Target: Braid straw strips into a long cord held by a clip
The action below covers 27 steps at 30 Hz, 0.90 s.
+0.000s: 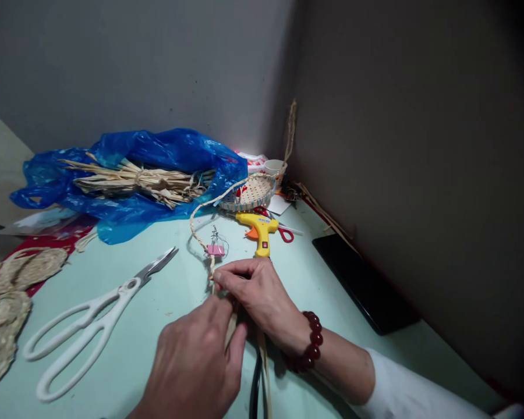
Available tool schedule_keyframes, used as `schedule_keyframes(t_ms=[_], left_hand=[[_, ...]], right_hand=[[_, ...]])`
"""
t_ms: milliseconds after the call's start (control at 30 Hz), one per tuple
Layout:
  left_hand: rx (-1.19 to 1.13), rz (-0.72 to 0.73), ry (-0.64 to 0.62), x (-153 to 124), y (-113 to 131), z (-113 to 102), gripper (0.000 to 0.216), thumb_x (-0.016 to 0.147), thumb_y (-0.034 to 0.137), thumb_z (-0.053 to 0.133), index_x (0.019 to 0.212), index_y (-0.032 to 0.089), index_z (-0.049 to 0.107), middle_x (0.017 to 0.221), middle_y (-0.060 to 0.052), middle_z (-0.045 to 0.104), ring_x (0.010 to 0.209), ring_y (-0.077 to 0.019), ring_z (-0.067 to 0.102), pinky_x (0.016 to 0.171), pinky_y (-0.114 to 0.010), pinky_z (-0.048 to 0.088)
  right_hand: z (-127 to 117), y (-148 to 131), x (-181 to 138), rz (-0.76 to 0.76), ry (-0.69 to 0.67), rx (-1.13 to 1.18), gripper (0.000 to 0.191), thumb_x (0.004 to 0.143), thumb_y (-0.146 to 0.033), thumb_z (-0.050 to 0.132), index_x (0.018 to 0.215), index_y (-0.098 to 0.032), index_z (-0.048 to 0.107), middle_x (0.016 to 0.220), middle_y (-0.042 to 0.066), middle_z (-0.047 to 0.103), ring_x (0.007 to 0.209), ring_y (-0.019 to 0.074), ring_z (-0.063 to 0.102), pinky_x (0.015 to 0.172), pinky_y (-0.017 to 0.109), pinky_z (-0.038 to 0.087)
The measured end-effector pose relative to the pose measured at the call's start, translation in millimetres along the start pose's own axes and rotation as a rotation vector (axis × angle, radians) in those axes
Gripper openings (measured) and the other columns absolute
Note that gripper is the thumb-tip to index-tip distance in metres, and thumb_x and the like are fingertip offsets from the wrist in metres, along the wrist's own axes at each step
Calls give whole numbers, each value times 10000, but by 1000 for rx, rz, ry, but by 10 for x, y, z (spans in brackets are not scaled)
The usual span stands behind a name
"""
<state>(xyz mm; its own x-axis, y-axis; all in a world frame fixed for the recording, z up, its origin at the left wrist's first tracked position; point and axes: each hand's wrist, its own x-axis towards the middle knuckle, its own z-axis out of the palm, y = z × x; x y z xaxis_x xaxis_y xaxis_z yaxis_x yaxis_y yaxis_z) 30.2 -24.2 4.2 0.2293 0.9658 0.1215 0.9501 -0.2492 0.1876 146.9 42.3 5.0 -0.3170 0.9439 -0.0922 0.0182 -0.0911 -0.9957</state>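
Observation:
A braided straw cord [196, 230] runs from the round woven basket down to my hands, passing a pink binder clip [216, 250] fixed on it. My right hand [262, 291], with a dark red bead bracelet at the wrist, pinches the cord's lower end between thumb and fingers. Close beside and below it, my left hand [201, 349] is closed around loose straw strands [232, 327], which are partly hidden by the fingers. More strands [264, 366] hang toward me under my right wrist, alongside a black cable.
White-handled scissors [109, 308] lie at left near woven straw pieces [26, 273]. Behind are a blue plastic bag [170, 139] with a straw bundle [144, 180], a woven basket [248, 195] and a yellow glue gun [262, 227]. A black tablet-like slab [362, 285] lies by the right wall.

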Motion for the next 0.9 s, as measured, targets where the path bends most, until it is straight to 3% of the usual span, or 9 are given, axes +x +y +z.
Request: schedule_keyframes(t_ms=[100, 167, 267, 367, 433, 500, 667, 767, 900], left_hand=[[-242, -130, 188, 50, -161, -98, 280, 894, 383, 456, 703, 235, 597, 714, -41, 637, 697, -233, 629, 633, -334, 430], [-402, -341, 232, 128, -241, -143, 229, 863, 412, 500, 779, 227, 606, 790, -43, 647, 754, -235, 614, 701, -345, 430], [-908, -435, 40, 255, -281, -130, 240, 792, 414, 611, 924, 215, 630, 892, -31, 672, 862, -222, 611, 769, -310, 452], [-1295, -478, -81, 322, -264, -53, 215, 786, 373, 631, 889, 184, 629, 651, 22, 593, 587, -126, 518, 565, -227, 411], [-1431, -545, -84, 335, -253, -12, 242, 737, 355, 687, 870, 164, 617, 599, 51, 525, 458, -62, 355, 436, -183, 264], [-1491, -574, -81, 335, -249, 6, 268, 693, 335, 730, 845, 155, 603, 625, 53, 510, 438, -32, 269, 411, -175, 157], [-1430, -601, -53, 297, -270, 17, 233, 722, 373, 690, 793, 174, 591, 532, 95, 377, 438, -45, 187, 406, -193, 118], [-1295, -584, -35, 259, -304, 43, 225, 718, 374, 689, 689, 178, 583, 512, 91, 346, 471, -64, 230, 426, -188, 159], [-1140, -542, -17, 241, -320, 48, 235, 748, 400, 648, 651, 191, 603, 619, 37, 524, 614, -123, 425, 548, -216, 331]], right_hand=[[-9, -44, -1, -11, 30, -70, 207, 781, -230, 596, 639, -123, 702, 606, 8, 627, 598, 112, 513, 597, 222, 388], [-10, -53, -2, -13, 54, -118, 213, 780, -218, 596, 618, -124, 695, 575, 0, 605, 580, 108, 495, 578, 223, 368], [-6, -23, -8, -20, 2, -81, 226, 810, -209, 549, 675, -122, 709, 578, 9, 618, 584, 122, 539, 582, 227, 393], [-4, 28, -21, -65, -93, -41, 276, 863, -205, 482, 725, -124, 707, 600, 25, 652, 605, 134, 585, 632, 236, 436], [-10, 41, -35, -111, -79, -115, 270, 872, -194, 484, 727, -132, 703, 656, 33, 679, 629, 128, 581, 643, 229, 429], [-22, 24, -53, -162, -52, -237, 261, 876, -167, 485, 726, -144, 697, 714, 29, 692, 653, 117, 563, 636, 215, 404], [-51, -84, -121, -273, -55, -631, 259, 900, -129, 471, 727, -157, 662, 700, 13, 678, 617, 102, 519, 604, 230, 338], [-61, -118, -175, -342, -37, -897, 244, 905, -156, 490, 707, -151, 633, 714, 31, 662, 634, 122, 529, 600, 262, 324], [-63, -144, -248, -536, -12, -1183, 152, 857, -148, 523, 731, -157, 608, 727, 43, 621, 659, 168, 530, 559, 312, 279]])
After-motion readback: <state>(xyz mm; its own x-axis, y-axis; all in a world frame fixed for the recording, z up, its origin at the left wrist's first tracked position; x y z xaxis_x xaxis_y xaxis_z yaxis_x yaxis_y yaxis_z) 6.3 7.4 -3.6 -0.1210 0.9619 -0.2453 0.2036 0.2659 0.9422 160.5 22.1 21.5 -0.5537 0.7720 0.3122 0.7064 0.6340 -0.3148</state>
